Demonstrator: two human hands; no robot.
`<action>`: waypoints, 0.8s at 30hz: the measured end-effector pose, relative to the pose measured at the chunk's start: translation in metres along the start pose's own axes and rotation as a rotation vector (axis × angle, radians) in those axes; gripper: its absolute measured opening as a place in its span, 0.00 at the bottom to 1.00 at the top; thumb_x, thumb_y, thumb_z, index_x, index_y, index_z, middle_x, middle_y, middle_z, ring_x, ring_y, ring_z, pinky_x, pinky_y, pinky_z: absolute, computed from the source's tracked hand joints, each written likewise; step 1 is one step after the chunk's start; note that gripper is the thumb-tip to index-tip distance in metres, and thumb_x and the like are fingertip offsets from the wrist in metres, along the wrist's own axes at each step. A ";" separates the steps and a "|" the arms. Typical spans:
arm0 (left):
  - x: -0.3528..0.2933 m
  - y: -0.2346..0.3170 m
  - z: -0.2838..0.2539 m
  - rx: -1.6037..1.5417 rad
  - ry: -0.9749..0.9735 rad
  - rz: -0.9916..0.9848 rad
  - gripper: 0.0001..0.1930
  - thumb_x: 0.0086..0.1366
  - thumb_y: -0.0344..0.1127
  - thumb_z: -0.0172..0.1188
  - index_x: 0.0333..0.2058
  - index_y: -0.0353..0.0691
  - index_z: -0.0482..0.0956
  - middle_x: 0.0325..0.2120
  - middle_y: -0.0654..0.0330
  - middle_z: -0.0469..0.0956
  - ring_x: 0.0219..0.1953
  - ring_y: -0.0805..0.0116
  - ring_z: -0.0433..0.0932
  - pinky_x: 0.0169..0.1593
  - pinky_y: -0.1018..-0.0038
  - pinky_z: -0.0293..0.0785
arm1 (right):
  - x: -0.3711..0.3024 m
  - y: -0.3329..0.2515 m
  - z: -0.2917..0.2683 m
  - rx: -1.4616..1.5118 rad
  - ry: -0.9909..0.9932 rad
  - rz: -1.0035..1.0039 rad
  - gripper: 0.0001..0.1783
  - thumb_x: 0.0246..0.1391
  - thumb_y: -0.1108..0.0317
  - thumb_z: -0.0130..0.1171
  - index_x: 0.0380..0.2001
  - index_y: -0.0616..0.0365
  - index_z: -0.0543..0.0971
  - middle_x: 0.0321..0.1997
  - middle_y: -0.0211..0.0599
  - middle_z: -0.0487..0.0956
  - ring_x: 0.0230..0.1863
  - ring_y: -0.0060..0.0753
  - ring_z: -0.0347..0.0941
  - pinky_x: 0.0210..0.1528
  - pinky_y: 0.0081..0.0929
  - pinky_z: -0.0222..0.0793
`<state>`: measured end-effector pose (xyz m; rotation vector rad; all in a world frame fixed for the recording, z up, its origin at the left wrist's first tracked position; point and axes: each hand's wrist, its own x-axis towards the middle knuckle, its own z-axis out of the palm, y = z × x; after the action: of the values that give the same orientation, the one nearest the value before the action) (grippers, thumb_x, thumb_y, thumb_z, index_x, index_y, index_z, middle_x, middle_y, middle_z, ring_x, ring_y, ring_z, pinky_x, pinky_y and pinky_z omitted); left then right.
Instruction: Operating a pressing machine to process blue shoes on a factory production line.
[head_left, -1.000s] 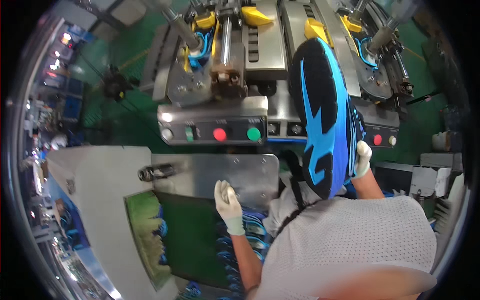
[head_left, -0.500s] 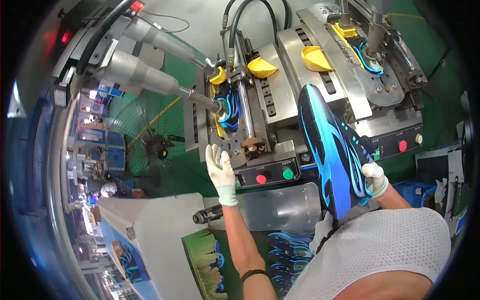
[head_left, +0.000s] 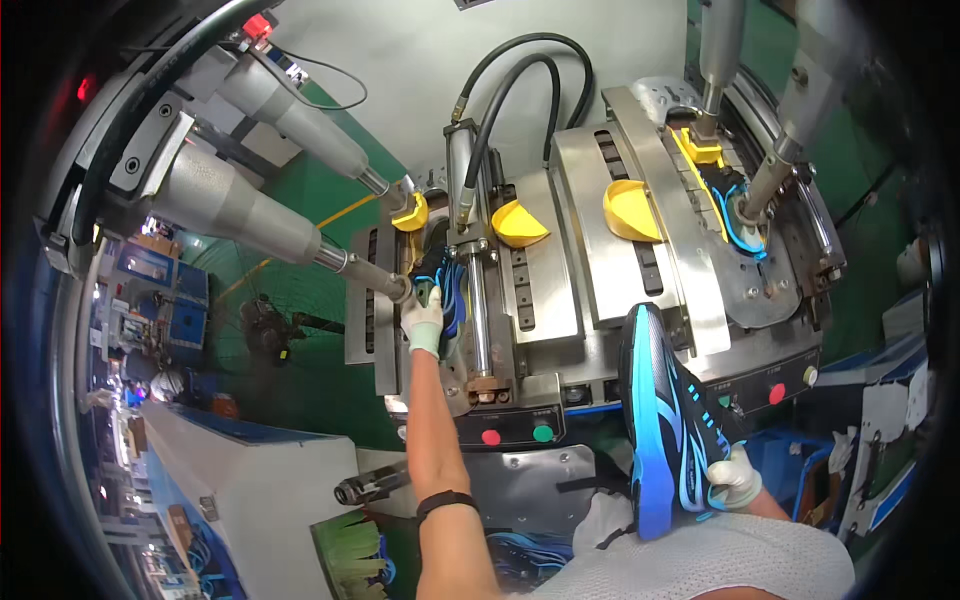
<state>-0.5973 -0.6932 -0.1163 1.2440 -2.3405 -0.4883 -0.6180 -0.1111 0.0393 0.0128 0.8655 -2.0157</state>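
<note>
With my gloved right hand [head_left: 735, 478] I grip a black-and-blue sneaker [head_left: 655, 440] at its side. It stands nearly upright, toe up and sole turned left, in front of my body. My gloved left hand [head_left: 424, 318] reaches to the left press station and closes on the near end of a blue-and-black shoe [head_left: 452, 295]. That shoe lies beside a metal cylinder rod [head_left: 480, 320]. A slanted press arm [head_left: 340, 262] comes down next to the hand and hides part of its fingers.
Another shoe [head_left: 740, 215] sits under press arms in the right station. Yellow curved pads [head_left: 632, 210] rest on the steel plates. Red [head_left: 491, 437] and green buttons [head_left: 543, 433] line the front panel. Several blue-and-black shoe parts [head_left: 530, 555] lie below; a fan [head_left: 265, 325] stands left.
My left hand has moved forward from near the front panel onto the shoe in the left station. The view has shifted; my right hand still holds the sneaker, now lower in view.
</note>
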 end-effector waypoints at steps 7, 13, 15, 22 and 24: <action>0.011 -0.009 -0.067 -0.595 -0.021 -0.142 0.19 0.65 0.40 0.65 0.44 0.26 0.82 0.31 0.59 0.83 0.32 0.75 0.77 0.39 0.73 0.74 | 0.033 0.002 0.027 -0.091 0.018 0.033 0.45 0.48 0.70 0.73 0.68 0.65 0.63 0.61 0.44 0.77 0.58 0.43 0.77 0.60 0.43 0.75; -0.121 0.005 -0.186 -0.673 0.132 -0.198 0.19 0.69 0.40 0.60 0.45 0.24 0.80 0.35 0.58 0.82 0.38 0.74 0.79 0.42 0.74 0.75 | 0.073 0.014 0.086 -0.219 -0.115 0.057 0.41 0.52 0.70 0.66 0.69 0.62 0.62 0.63 0.44 0.75 0.59 0.40 0.76 0.63 0.40 0.72; -0.180 -0.002 -0.211 -0.838 0.247 -0.137 0.17 0.72 0.36 0.58 0.49 0.25 0.78 0.37 0.60 0.81 0.38 0.75 0.78 0.44 0.75 0.75 | 0.107 0.029 0.103 -0.255 -0.150 0.109 0.36 0.56 0.69 0.65 0.67 0.61 0.65 0.62 0.43 0.76 0.58 0.37 0.77 0.62 0.38 0.73; -0.392 -0.015 -0.276 -0.612 0.350 -0.464 0.10 0.69 0.30 0.53 0.44 0.31 0.77 0.29 0.65 0.75 0.30 0.79 0.72 0.32 0.77 0.70 | 0.342 0.110 0.214 -0.448 -0.378 0.324 0.10 0.61 0.67 0.60 0.44 0.55 0.80 0.42 0.38 0.85 0.40 0.34 0.83 0.44 0.39 0.81; -0.443 -0.030 -0.262 -0.673 0.366 -0.593 0.13 0.67 0.29 0.54 0.46 0.27 0.76 0.35 0.58 0.80 0.36 0.73 0.77 0.40 0.74 0.75 | 0.426 0.145 0.214 -0.723 -0.162 0.206 0.09 0.57 0.67 0.63 0.40 0.55 0.79 0.36 0.38 0.84 0.34 0.36 0.83 0.34 0.41 0.80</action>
<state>-0.2166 -0.3629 -0.0068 1.4887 -1.3038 -1.0286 -0.6907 -0.6006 -0.0220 -0.4418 1.3753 -1.4020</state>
